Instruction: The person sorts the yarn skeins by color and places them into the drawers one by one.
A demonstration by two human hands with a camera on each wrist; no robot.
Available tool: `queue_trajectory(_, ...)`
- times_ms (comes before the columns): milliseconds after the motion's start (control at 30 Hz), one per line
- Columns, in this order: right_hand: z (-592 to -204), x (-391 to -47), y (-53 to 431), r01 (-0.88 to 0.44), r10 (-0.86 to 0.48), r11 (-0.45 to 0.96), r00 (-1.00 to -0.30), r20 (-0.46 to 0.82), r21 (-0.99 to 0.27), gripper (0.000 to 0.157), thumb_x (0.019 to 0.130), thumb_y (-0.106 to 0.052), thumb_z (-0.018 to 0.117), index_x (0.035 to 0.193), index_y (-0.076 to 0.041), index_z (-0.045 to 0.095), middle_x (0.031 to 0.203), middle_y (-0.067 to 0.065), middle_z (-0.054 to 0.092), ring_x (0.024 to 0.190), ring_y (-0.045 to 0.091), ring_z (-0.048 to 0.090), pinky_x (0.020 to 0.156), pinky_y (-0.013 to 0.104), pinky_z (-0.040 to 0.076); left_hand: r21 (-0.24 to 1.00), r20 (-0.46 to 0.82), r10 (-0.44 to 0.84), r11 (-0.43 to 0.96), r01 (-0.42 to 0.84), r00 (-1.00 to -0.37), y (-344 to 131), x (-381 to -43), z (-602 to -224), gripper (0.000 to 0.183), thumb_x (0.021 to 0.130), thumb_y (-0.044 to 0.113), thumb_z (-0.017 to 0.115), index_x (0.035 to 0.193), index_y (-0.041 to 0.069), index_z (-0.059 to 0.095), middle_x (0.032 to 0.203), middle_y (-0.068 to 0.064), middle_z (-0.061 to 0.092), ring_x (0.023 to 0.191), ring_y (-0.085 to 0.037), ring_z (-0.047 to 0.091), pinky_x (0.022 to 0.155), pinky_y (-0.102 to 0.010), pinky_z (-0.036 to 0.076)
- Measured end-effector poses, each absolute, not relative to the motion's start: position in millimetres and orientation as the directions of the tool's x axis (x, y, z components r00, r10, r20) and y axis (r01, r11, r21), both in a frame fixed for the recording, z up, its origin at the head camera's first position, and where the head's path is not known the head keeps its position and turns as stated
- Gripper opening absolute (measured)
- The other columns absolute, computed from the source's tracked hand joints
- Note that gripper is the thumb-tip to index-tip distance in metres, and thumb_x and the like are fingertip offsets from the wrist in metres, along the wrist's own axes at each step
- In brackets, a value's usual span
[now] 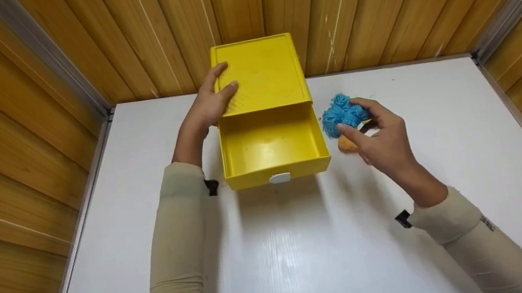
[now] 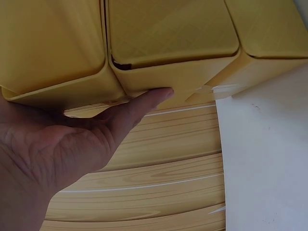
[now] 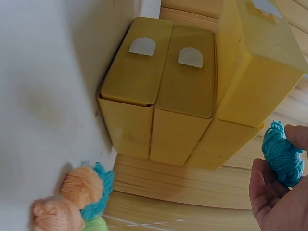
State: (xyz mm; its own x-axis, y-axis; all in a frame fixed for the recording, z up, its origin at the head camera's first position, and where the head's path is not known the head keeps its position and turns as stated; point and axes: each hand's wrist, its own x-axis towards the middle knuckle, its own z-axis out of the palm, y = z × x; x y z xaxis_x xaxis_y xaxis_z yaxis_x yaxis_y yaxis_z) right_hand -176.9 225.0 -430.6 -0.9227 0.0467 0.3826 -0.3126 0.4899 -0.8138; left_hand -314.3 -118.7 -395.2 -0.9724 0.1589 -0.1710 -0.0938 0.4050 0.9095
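Observation:
A yellow drawer unit [image 1: 257,72] stands against the back wall with its top drawer [image 1: 271,147] pulled out; the drawer's inside looks bare. My left hand [image 1: 208,105] rests against the unit's left side, its thumb and a finger reaching onto the top. One digit lies straight along the yellow side in the left wrist view. My right hand [image 1: 383,136] pinches a blue yarn ball [image 3: 283,156] between thumb and fingers, to the right of the unit. Below it on the table are orange yarn balls [image 3: 83,186], more blue yarn [image 3: 100,195] and green yarn [image 3: 96,224].
The two lower drawers [image 3: 129,67] are pushed in, with white tabs on their fronts. The white table [image 1: 284,267] runs up to wood-patterned walls [image 1: 240,5] at the back and both sides. The open drawer juts out toward me.

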Motion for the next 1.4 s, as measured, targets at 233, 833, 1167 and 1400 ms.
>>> queue_trajectory(233,-416,-175,210,-0.345,0.027,0.473,-0.914,0.404,-0.811,0.051,0.092,-0.017,0.086,0.139,-0.007,0.067,0.128,0.01,0.075,0.096,0.013,0.064,0.083,0.016,0.054,0.909,-0.162,0.162,0.409,-0.083,-0.973,-118,-314,-393,0.063,0.109,0.049,0.055,0.165,0.049,0.026,0.181,0.004,0.016,0.166,-0.026,0.019,0.133,-0.059,0.018)
queue_trajectory(833,-392,-176,169,-0.438,-0.173,0.454,-0.898,0.405,-0.776,0.054,0.09,-0.022,0.089,0.138,-0.012,0.069,0.13,0.007,0.075,0.1,0.017,0.065,0.084,0.021,0.055,0.914,-0.178,0.156,0.392,-0.104,-0.972,-115,-315,-394,0.062,0.108,0.049,0.056,0.164,0.049,0.028,0.18,0.001,0.019,0.163,-0.026,0.026,0.133,-0.058,0.02)
queue_trajectory(1167,-383,-177,148,-0.456,-0.357,0.502,-0.883,0.305,-0.735,0.055,0.091,-0.034,0.087,0.14,-0.016,0.069,0.134,0.003,0.075,0.099,0.02,0.068,0.083,0.038,0.061,0.907,-0.178,0.145,0.407,-0.105,-0.973,-116,-315,-396,0.064,0.108,0.049,0.056,0.165,0.049,0.027,0.18,-0.001,0.02,0.162,-0.029,0.029,0.133,-0.059,0.022)
queue_trajectory(1400,-374,-180,129,-0.382,-0.449,0.605,-0.888,0.097,-0.698,0.057,0.092,-0.041,0.084,0.142,-0.018,0.068,0.137,0.002,0.073,0.102,0.023,0.067,0.087,0.037,0.06,0.902,-0.19,0.146,0.416,-0.114,-0.971,-117,-315,-396,0.064,0.108,0.05,0.055,0.165,0.05,0.026,0.18,-0.001,0.02,0.163,-0.029,0.028,0.133,-0.061,0.021)
